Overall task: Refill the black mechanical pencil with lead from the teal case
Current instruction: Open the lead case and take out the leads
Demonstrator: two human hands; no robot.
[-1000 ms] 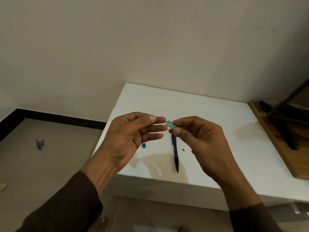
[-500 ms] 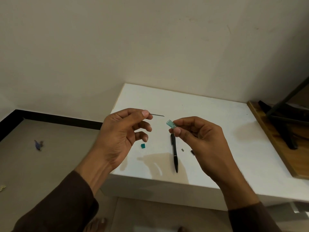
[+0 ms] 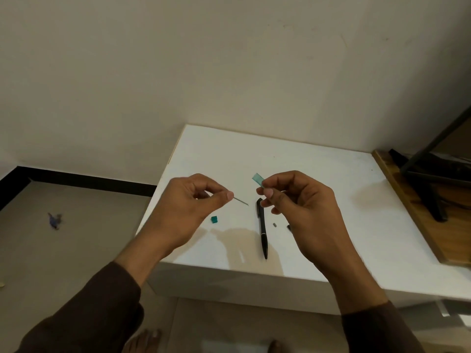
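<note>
Teal plastic marks the case, which the right hand pinches between thumb and fingertips above the middle of the white table, its open end tilted up and toward the far edge, probably so the remaining leads stay inside. The left hand pinches one thin lead at its end, so most of its length juts free toward the right, ready to be fed into a barrel. Below and between both grips, the black mechanical pencil lies untouched on the table, tip toward the near edge and its open back end just under the right fingers. A small teal cap rests near the left edge, and two tiny dark parts sit right of the pencil, likely its removed cap pieces.
</note>
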